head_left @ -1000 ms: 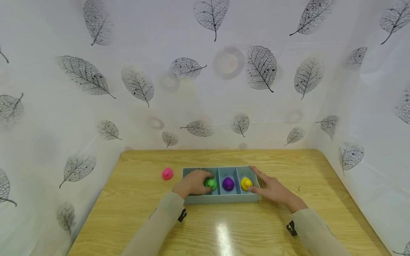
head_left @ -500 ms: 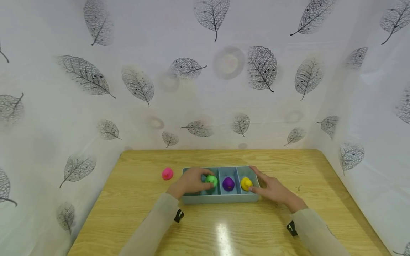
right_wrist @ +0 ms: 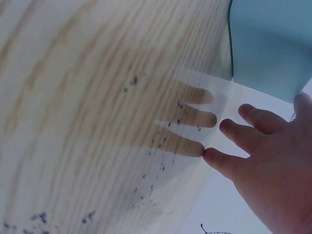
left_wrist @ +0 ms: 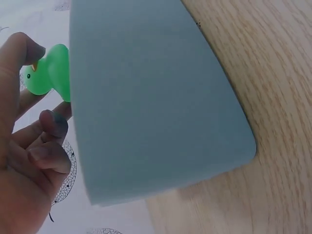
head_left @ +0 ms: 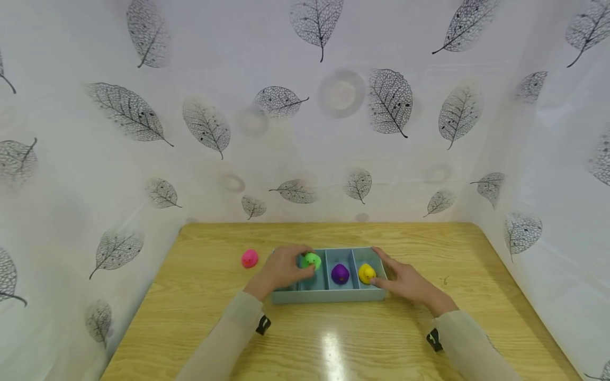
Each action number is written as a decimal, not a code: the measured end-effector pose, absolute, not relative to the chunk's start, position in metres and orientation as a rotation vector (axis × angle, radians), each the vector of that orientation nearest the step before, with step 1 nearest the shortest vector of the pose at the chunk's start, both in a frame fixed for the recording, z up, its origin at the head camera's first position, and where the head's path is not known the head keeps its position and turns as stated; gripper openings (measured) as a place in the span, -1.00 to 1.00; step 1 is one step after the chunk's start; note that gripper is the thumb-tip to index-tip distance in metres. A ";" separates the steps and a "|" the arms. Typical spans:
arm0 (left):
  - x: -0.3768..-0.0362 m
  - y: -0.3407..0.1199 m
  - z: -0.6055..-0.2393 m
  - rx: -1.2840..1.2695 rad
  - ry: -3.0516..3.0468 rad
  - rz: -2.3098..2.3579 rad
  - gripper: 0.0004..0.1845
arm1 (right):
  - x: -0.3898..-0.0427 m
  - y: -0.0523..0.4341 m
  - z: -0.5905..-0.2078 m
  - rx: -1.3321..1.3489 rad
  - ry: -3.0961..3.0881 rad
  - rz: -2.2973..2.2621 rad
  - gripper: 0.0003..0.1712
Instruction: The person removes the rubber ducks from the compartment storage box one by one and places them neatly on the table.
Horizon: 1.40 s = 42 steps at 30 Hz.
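My left hand (head_left: 282, 269) pinches a green toy duck (head_left: 311, 261) between thumb and fingers, above the left part of a grey-blue divided box (head_left: 329, 296). In the left wrist view the green duck (left_wrist: 51, 73) shows beside the box wall (left_wrist: 156, 107), its lower part hidden behind it. My right hand (head_left: 405, 280) rests on the box's right end, thumb by the front rim and a finger at the back corner. Its other fingers (right_wrist: 239, 163) spread straight, apart from the box wall (right_wrist: 273, 44). A yellow duck (head_left: 366, 273) sits in the rightmost compartment, a purple duck (head_left: 340, 274) in the one beside it.
A pink duck (head_left: 249, 258) stands on the wooden table (head_left: 371, 338), left of the box. White sheeting (head_left: 305, 148) with a leaf print encloses the table at the back and both sides. My left hand partly covers the box's left compartments.
The left hand has lifted the green duck out of its compartment and drawn it slightly back and left. The right hand, the box and the other ducks stay in place.
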State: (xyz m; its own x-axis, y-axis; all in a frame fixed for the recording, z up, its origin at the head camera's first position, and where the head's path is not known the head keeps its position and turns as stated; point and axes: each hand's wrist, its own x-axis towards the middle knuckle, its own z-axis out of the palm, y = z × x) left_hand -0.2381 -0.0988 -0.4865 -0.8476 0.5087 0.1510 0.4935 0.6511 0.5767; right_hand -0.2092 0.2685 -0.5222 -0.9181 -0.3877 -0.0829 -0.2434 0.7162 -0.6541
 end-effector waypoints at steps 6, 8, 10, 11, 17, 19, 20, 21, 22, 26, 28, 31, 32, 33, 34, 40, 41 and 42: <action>-0.236 -0.105 -0.481 0.844 2.889 1.076 -0.66 | -0.209 0.269 -0.521 -0.505 2.704 -0.988 0.03; -0.235 -0.107 -0.479 0.856 2.906 1.110 -0.68 | -0.209 0.268 -0.521 -0.509 2.701 -0.990 0.03; -0.234 -0.109 -0.478 0.853 2.927 1.117 -0.69 | -0.209 0.268 -0.520 -0.511 2.699 -0.994 0.03; -0.234 -0.110 -0.478 0.856 2.935 1.126 -0.70 | -0.209 0.268 -0.520 -0.514 2.699 -0.992 0.03; -0.233 -0.118 -0.476 0.851 2.988 1.168 -0.70 | -0.209 0.267 -0.519 -0.516 2.707 -0.986 0.03; -0.233 -0.123 -0.476 0.851 3.000 1.185 -0.69 | -0.209 0.266 -0.518 -0.511 2.708 -0.988 0.03; -0.234 -0.126 -0.476 0.853 3.009 1.189 -0.68 | -0.209 0.266 -0.518 -0.510 2.708 -0.987 0.03; -0.234 -0.129 -0.476 0.855 3.012 1.199 -0.68 | -0.209 0.266 -0.518 -0.512 2.709 -0.985 0.03; -0.235 -0.132 -0.477 0.852 3.016 1.205 -0.68 | -0.209 0.266 -0.518 -0.513 2.710 -0.981 0.03; -0.236 -0.145 -0.477 0.834 3.048 1.184 -0.66 | -0.210 0.266 -0.519 -0.515 2.709 -0.973 0.03; -0.236 -0.151 -0.475 0.814 3.058 1.168 -0.65 | -0.210 0.267 -0.520 -0.515 2.707 -0.971 0.03; -0.234 -0.161 -0.472 0.761 3.063 1.158 -0.63 | -0.210 0.267 -0.520 -0.513 2.706 -0.971 0.03; -0.234 -0.164 -0.471 0.737 3.065 1.158 -0.63 | -0.210 0.267 -0.521 -0.512 2.705 -0.973 0.03; -0.233 -0.167 -0.471 0.708 3.063 1.163 -0.63 | -0.210 0.268 -0.521 -0.511 2.705 -0.973 0.03; -0.233 -0.171 -0.470 0.685 3.068 1.159 -0.63 | -0.210 0.268 -0.521 -0.511 2.705 -0.974 0.03; -0.233 -0.190 -0.470 0.612 3.093 1.156 -0.60 | -0.210 0.268 -0.522 -0.516 2.709 -0.970 0.03; -0.233 -0.193 -0.470 0.615 3.096 1.163 -0.60 | -0.210 0.268 -0.522 -0.516 2.711 -0.965 0.03; -0.232 -0.196 -0.470 0.618 3.101 1.164 -0.59 | -0.210 0.268 -0.523 -0.513 2.713 -0.959 0.03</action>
